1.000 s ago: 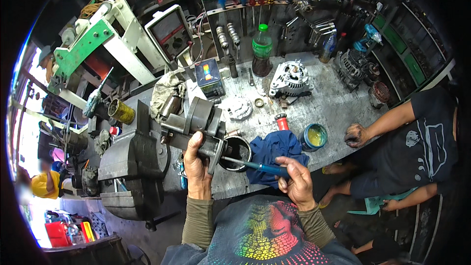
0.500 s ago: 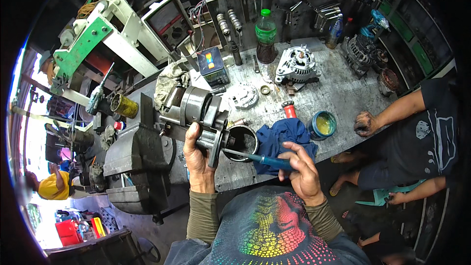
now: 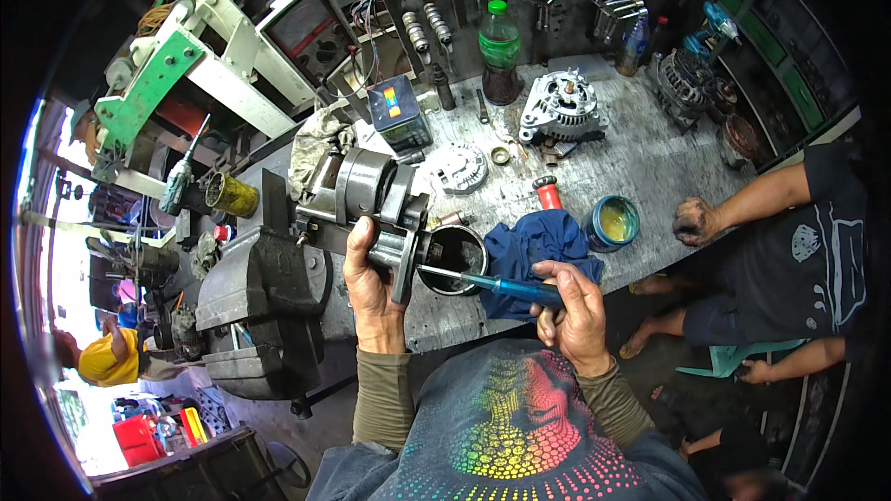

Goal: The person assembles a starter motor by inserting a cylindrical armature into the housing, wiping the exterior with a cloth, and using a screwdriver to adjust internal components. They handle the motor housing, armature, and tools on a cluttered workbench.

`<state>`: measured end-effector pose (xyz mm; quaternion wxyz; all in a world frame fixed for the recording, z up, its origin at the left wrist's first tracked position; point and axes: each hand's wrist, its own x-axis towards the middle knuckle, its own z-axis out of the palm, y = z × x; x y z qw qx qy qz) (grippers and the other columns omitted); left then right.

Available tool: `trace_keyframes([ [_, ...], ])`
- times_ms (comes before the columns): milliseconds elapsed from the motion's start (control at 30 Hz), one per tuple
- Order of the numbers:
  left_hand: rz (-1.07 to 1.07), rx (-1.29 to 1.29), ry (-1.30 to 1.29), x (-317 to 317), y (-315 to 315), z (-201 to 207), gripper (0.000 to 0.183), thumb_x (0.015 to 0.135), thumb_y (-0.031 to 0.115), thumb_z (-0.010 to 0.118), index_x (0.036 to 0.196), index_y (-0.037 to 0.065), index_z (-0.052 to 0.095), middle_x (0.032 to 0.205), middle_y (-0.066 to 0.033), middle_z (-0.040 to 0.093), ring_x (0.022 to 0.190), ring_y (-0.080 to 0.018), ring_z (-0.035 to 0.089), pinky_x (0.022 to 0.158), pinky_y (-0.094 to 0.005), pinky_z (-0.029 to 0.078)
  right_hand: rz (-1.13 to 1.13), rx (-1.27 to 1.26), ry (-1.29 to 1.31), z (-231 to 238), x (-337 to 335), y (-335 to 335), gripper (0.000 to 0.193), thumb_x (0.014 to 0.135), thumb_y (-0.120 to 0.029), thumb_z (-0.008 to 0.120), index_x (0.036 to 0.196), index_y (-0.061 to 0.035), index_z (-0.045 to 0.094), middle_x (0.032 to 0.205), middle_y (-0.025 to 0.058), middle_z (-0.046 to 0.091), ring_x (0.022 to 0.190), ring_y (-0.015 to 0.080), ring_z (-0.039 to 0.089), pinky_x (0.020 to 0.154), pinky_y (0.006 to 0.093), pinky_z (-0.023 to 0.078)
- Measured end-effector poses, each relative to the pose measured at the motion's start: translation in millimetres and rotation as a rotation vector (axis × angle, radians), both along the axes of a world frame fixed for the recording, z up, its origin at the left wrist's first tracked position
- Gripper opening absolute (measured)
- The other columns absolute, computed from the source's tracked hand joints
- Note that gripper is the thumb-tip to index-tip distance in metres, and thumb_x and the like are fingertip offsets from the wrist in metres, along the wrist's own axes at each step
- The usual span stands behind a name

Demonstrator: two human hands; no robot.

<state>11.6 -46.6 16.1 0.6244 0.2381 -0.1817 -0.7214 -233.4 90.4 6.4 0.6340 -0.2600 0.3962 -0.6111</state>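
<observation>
My left hand (image 3: pixel 375 292) grips a dark metal starter motor (image 3: pixel 367 187) from below, thumb pressed on its housing. The motor lies sideways above the bench, beside the bench vise (image 3: pixel 251 292). In my right hand (image 3: pixel 577 323) is a screwdriver (image 3: pixel 522 291) with a blue handle, fingers curled round the handle's end. Its shaft points left, and the tip meets the motor's flanged end; the exact contact is too small to make out. Beneath the shaft stands an open round metal housing (image 3: pixel 481 262), dark inside. A blue cloth (image 3: pixel 543 237) lies bunched right behind the screwdriver.
An open tub of yellowish grease (image 3: pixel 614 223) stands right of the cloth, near a red-handled tool (image 3: pixel 548 195). Farther back are an alternator (image 3: pixel 564 109), a green-capped bottle (image 3: pixel 499 46) and a battery (image 3: pixel 399 113). Another person's fist (image 3: pixel 696 221) rests on the bench's right side.
My right fingers have closed more tightly round the screwdriver's handle. The shaft's tip sits slightly higher on the motor's end. My left hand keeps its hold.
</observation>
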Motion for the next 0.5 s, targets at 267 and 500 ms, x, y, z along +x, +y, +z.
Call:
trace_keyframes([
  [267,0.012,0.033,0.025,4.4,-7.0,-11.3,0.039,0.100,0.029,0.071,0.127,0.000,0.069,0.119,-0.0128,0.077,0.103,-0.0256,0.076,0.096,-0.0426,0.062,-0.118,-0.033,0.025,-7.1,-1.5,-0.1,0.046,0.113,-0.029,0.046,0.142,0.0065,0.052,0.079,0.0134,0.065,0.047,0.0135,0.051,0.046,0.0304,0.047],
  [500,0.010,0.049,-0.004,0.1,-5.4,-7.8,0.036,0.100,0.027,0.071,0.123,0.001,0.069,0.116,-0.0124,0.077,0.099,-0.0249,0.076,0.092,-0.0415,0.063,-0.103,0.016,-0.083,-5.6,-2.3,2.6,0.044,0.111,-0.025,0.048,0.142,0.0048,0.057,0.100,0.0147,0.068,0.067,0.0116,0.059,0.057,0.0260,0.048],
])
